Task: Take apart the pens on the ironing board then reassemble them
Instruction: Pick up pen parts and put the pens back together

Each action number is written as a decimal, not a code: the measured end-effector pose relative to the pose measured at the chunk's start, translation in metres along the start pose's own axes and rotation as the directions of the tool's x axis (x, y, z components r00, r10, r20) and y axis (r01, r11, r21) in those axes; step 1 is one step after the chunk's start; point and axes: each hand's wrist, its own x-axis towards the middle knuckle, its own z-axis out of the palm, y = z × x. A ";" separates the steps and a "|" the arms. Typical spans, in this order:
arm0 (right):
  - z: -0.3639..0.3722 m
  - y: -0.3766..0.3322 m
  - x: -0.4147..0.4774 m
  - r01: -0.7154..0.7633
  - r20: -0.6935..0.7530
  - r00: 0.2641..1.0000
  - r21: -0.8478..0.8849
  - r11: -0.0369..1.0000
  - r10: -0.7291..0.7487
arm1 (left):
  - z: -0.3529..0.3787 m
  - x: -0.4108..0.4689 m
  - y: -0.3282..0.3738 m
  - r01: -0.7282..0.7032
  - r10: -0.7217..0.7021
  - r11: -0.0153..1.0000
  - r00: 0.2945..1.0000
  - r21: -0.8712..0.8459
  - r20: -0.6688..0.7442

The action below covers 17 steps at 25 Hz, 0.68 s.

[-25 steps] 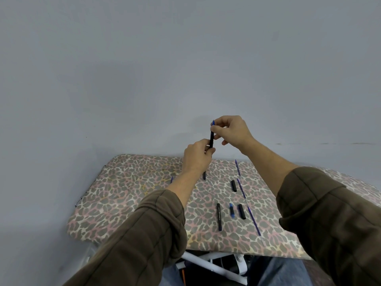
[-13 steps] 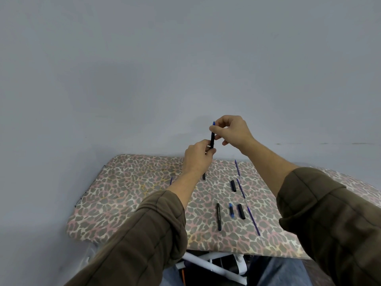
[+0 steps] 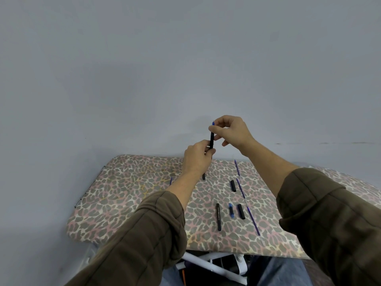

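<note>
I hold a black pen upright above the leopard-print ironing board. My left hand grips its lower end. My right hand pinches the top, where a blue tip shows. On the board lie a black pen barrel, a short blue piece, two black caps and thin blue refills. Another small black piece and a blue refill end peek out beside my left wrist.
A plain grey wall rises right behind the board. White board legs show below the near edge. The left half of the board's cover holds no parts.
Both hands stay on the upright pen in nearly the same place; only my fingers shift slightly on it. The parts on the board have not moved.
</note>
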 end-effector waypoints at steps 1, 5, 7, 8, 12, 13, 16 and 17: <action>0.000 0.000 0.000 0.001 0.006 1.000 0.004 1.000 -0.001 | 0.000 0.000 0.000 -0.002 0.002 1.000 1.000 0.001 0.000; -0.001 0.001 0.000 0.010 -0.005 1.000 -0.020 1.000 -0.010 | 0.001 -0.001 0.001 -0.013 0.013 1.000 1.000 -0.008 0.008; -0.002 0.002 -0.001 0.010 -0.007 1.000 -0.003 1.000 -0.010 | 0.001 -0.002 0.003 -0.013 0.014 1.000 1.000 -0.018 0.009; -0.003 0.001 -0.001 0.007 0.000 1.000 0.011 1.000 -0.007 | 0.001 -0.002 0.003 -0.013 0.013 1.000 1.000 -0.022 0.009; -0.004 0.002 -0.002 -0.003 0.031 1.000 0.037 0.999 0.001 | 0.000 -0.003 0.003 -0.014 0.014 1.000 1.000 -0.019 0.005; -0.004 0.002 -0.002 -0.004 0.029 1.000 0.035 0.999 0.003 | 0.000 -0.003 0.003 -0.012 0.012 1.000 1.000 -0.020 0.006; -0.005 0.002 -0.003 -0.007 0.023 1.000 0.052 0.999 0.006 | -0.001 -0.004 0.005 -0.010 0.011 1.000 1.000 -0.019 0.006; -0.005 0.002 -0.003 -0.009 0.028 1.000 0.069 0.998 0.007 | -0.001 -0.003 0.005 -0.009 0.009 1.000 1.000 -0.025 0.007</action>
